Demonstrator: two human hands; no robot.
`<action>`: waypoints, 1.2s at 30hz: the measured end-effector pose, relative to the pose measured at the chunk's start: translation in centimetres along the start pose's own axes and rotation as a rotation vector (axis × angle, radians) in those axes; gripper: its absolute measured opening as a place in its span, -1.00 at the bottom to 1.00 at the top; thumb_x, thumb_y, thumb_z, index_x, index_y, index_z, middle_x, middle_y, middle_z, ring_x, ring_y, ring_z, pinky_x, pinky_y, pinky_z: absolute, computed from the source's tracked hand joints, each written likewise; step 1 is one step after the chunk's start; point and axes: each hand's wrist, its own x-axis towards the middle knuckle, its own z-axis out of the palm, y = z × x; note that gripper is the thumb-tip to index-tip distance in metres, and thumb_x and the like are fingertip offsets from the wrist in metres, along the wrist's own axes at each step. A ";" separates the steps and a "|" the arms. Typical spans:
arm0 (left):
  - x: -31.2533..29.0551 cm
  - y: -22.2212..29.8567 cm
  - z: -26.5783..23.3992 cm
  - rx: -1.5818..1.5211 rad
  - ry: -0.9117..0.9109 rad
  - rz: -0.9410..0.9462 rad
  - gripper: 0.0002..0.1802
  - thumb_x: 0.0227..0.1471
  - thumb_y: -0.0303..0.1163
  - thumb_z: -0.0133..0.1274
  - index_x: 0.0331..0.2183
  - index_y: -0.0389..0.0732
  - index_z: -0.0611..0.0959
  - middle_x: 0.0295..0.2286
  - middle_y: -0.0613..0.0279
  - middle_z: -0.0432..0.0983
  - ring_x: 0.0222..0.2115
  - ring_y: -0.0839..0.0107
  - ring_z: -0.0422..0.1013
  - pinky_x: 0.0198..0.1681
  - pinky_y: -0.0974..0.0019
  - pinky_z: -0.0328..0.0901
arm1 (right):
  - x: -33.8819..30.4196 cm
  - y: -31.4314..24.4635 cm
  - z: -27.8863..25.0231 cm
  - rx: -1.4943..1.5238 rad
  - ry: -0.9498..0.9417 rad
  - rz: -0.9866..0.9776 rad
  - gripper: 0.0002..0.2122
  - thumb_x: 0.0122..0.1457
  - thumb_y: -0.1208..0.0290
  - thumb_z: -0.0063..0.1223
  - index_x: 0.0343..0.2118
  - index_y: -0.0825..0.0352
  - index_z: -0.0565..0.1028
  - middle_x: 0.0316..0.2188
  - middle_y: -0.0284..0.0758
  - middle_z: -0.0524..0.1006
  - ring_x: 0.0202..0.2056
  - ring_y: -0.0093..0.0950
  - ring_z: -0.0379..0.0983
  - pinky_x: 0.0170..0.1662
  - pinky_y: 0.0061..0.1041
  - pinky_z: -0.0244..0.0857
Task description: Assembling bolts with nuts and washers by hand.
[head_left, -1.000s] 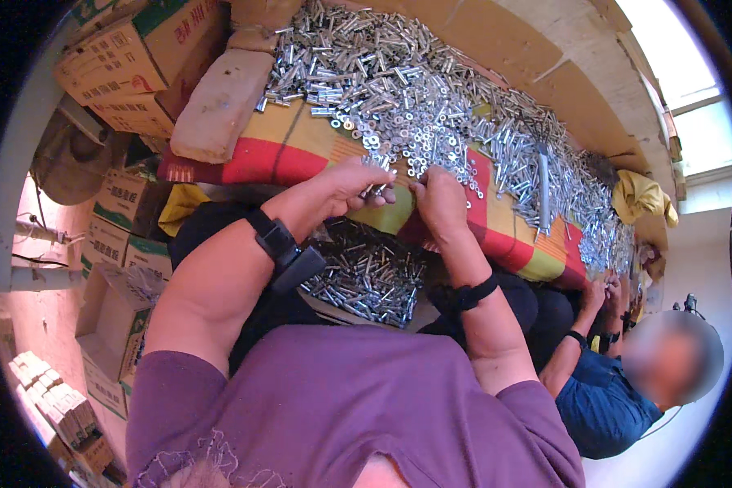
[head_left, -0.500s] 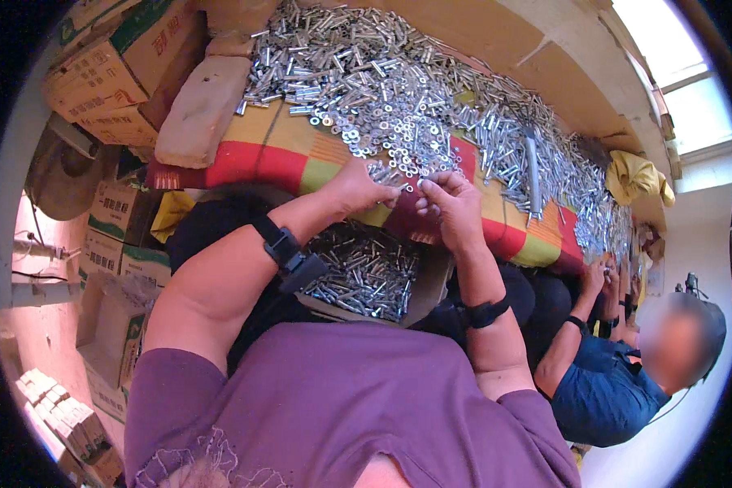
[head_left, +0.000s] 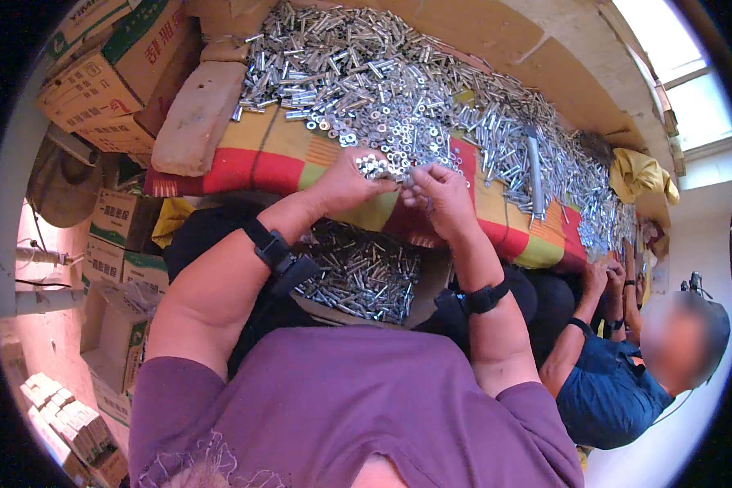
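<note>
My left hand (head_left: 351,180) is curled around a bunch of metal bolts (head_left: 374,167), whose shiny ends face up beside the thumb. Touching or almost touching it, my right hand (head_left: 437,195) has its thumb and fingers pinched together at the bunch's right side. Whatever small piece lies between those fingertips is too small to make out. Just beyond both hands, loose washers and nuts (head_left: 415,130) lie heaped on a checked red, yellow and green cloth (head_left: 252,167). Below my wrists, a carton holds more bolts (head_left: 366,281).
Metal sleeves and bolts (head_left: 342,49) are piled along the back against cardboard. A brick-like block (head_left: 201,118) rests at the left of the cloth, near stacked cartons (head_left: 122,73). A grey bar (head_left: 535,175) lies on the right pile. A co-worker (head_left: 602,390) sits at the right.
My left hand has turned so the bolt ends show upward. The right hand has moved slightly left, its fingers drawn closer together against the bunch.
</note>
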 end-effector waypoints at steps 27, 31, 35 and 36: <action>0.9 0.1 0.5 -0.435 -0.079 -0.355 -0.78 -0.25 -0.41 0.22 -0.42 -0.13 0.59 -0.62 0.37 0.50 -0.76 0.65 0.23 -0.74 0.56 0.06 | -0.4 1.2 0.0 -0.382 0.120 -0.662 -0.88 0.02 0.59 0.07 -0.35 0.40 0.57 -0.49 -0.33 0.54 -0.45 -0.59 0.45 -0.36 -0.62 0.35; 1.1 0.2 0.3 -0.401 -0.099 -0.352 -0.79 -0.23 -0.40 0.20 -0.41 -0.14 0.58 -0.62 0.37 0.50 -0.77 0.63 0.22 -0.75 0.57 0.03 | -0.1 1.4 -0.3 -0.428 0.152 -0.450 -0.91 0.04 0.53 0.08 -0.41 0.42 0.56 -0.52 -0.34 0.52 -0.47 -0.62 0.43 -0.40 -0.63 0.30; 1.5 0.6 0.7 -0.285 -0.015 -0.266 -0.78 -0.27 -0.54 0.18 -0.42 -0.18 0.59 -0.61 0.33 0.50 -0.73 0.62 0.30 -0.73 0.55 0.13 | 0.7 1.0 0.1 -0.484 0.170 -0.382 -0.83 0.06 0.42 0.09 -0.55 0.42 0.49 -0.63 -0.40 0.46 -0.55 -0.66 0.36 -0.48 -0.64 0.23; 1.5 0.8 0.7 -0.218 0.021 -0.235 -0.78 -0.28 -0.54 0.19 -0.42 -0.18 0.60 -0.61 0.32 0.51 -0.71 0.61 0.33 -0.71 0.53 0.16 | 0.8 0.8 0.4 -0.500 0.176 -0.404 -0.80 0.07 0.39 0.09 -0.59 0.42 0.47 -0.67 -0.42 0.44 -0.59 -0.67 0.32 -0.51 -0.63 0.20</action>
